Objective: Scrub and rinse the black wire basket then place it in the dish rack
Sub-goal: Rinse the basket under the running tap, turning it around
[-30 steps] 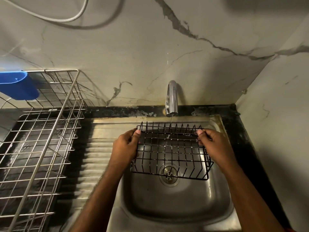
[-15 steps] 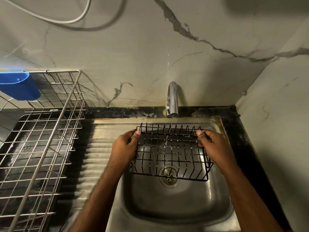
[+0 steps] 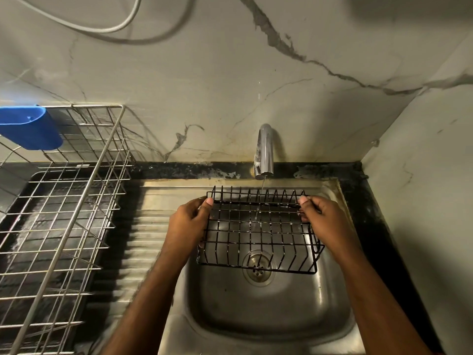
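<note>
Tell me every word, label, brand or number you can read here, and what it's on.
None can be read. A small pale tag on the dish rack is too small to make out. The black wire basket, faucet, sink and blue caddy show no writing.

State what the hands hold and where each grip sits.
Both hold the black wire basket over the sink: left hand grips its left side, right hand its right side, thumbs near the far top corners.

The dish rack [image 3: 64,213] runs off the left and near edges, and the blue holder [image 3: 28,129] is cut off at left.
</note>
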Demonstrator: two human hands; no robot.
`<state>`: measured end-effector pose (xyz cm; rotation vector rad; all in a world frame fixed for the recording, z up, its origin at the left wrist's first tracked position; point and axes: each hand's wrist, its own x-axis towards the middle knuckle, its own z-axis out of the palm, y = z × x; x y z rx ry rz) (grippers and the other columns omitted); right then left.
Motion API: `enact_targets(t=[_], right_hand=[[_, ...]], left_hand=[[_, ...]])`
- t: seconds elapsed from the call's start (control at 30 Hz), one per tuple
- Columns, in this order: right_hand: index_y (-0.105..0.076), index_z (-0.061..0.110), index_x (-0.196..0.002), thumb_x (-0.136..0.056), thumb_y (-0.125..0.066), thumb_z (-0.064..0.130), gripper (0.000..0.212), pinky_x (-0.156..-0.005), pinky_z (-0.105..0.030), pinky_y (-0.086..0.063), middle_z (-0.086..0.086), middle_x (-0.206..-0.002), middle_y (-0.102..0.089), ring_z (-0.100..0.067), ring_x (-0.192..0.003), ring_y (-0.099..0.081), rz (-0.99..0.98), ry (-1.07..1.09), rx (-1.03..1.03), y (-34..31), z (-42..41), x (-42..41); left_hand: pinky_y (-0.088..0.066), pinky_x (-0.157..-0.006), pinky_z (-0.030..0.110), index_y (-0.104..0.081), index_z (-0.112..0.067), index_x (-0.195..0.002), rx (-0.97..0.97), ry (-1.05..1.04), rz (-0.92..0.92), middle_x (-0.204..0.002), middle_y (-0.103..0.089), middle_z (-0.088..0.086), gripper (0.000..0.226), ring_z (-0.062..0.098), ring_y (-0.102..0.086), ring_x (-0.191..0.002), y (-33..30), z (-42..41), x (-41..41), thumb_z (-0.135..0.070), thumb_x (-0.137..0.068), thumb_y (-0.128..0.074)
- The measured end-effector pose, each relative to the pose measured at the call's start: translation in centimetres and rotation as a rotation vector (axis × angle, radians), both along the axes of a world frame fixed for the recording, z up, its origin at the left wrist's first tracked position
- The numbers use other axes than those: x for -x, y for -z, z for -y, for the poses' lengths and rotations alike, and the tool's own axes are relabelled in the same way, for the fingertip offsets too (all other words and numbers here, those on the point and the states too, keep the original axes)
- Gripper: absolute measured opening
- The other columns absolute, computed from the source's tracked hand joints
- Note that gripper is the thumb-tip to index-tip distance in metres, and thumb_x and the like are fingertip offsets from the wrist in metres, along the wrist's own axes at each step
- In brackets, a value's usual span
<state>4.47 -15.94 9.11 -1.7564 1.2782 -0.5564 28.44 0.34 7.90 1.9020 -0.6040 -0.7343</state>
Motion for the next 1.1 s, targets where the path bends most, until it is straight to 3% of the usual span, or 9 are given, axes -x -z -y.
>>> enact_targets(t=[0.13,0.23,0.37,0.53,0.8,1.0,1.1], right_hand=[[-0.07,0.019,-0.1,-0.1,-0.053,0.038,0.026,-0.073,-0.024,-0.052,0.002,-0.087,-0.072,-0.012,-0.083,-0.07,0.008,-0.001,-0.017,0.5,0.2,-0.2],[-0.071,0.018,-0.098,-0.099,-0.055,0.039,0.027,-0.08,-0.033,-0.057,0.002,-0.086,-0.073,-0.012,-0.081,-0.071,0.034,-0.007,-0.033,0.9,0.0,-0.6],[-0.071,0.018,-0.097,-0.099,-0.053,0.04,0.028,-0.079,-0.033,-0.056,0.003,-0.086,-0.072,-0.01,-0.079,-0.07,0.025,-0.025,-0.015,0.9,-0.4,-1.3],[-0.07,0.02,-0.095,-0.099,-0.052,0.042,0.029,-0.072,-0.03,-0.054,0.005,-0.084,-0.071,-0.008,-0.076,-0.069,0.007,-0.014,0.002,0.6,-0.4,-1.7],[-0.07,0.021,-0.094,-0.1,-0.052,0.041,0.027,-0.066,-0.026,-0.047,0.006,-0.085,-0.071,-0.009,-0.075,-0.067,0.031,0.005,-0.014,0.2,-0.7,-1.8],[-0.07,0.018,-0.092,-0.099,-0.054,0.038,0.027,-0.071,-0.028,-0.051,0.002,-0.087,-0.071,-0.013,-0.078,-0.069,0.065,0.038,-0.06,-0.5,-0.3,-1.3],[-0.07,0.022,-0.09,-0.1,-0.055,0.037,0.023,-0.069,-0.025,-0.049,0.002,-0.087,-0.072,-0.014,-0.078,-0.069,0.096,0.05,-0.066,-0.7,0.3,-1.1]], left_hand=[[-0.061,-0.088,0.053,-0.068,-0.021,-0.13,0.011,0.003,-0.035,-0.108,-0.076,0.007,0.05,0.029,-0.071,-0.097,0.0,-0.4,-0.3,-0.057,-0.096,-0.058],[-0.062,-0.086,0.051,-0.069,-0.023,-0.129,0.016,0.005,-0.061,-0.112,-0.076,0.006,0.051,0.028,-0.071,-0.106,-0.2,-1.0,-1.0,-0.06,-0.094,-0.059],[-0.059,-0.071,0.035,-0.068,-0.02,-0.13,0.014,-0.011,-0.042,-0.107,-0.076,0.006,0.045,0.025,-0.071,-0.099,-0.2,-1.3,-1.4,-0.051,-0.098,-0.058],[-0.059,-0.075,0.038,-0.069,-0.02,-0.129,0.017,-0.027,-0.038,-0.105,-0.076,0.007,0.046,0.018,-0.064,-0.083,0.0,-1.5,-1.4,-0.052,-0.098,-0.058],[-0.057,-0.059,0.035,-0.07,-0.018,-0.124,0.001,-0.015,-0.047,-0.093,-0.074,0.004,0.042,0.018,-0.065,-0.071,-0.3,-1.3,-1.6,-0.049,-0.1,-0.057],[-0.053,-0.052,0.029,-0.068,-0.018,-0.127,-0.004,-0.02,-0.119,-0.109,-0.075,0.01,0.049,0.023,-0.068,-0.08,-0.1,-0.8,-1.5,-0.055,-0.095,-0.062],[-0.05,-0.047,0.028,-0.068,-0.015,-0.125,0.015,-0.031,-0.225,-0.103,-0.075,0.011,0.049,0.022,-0.067,-0.073,-0.3,-0.7,-1.2,-0.052,-0.093,-0.068]])
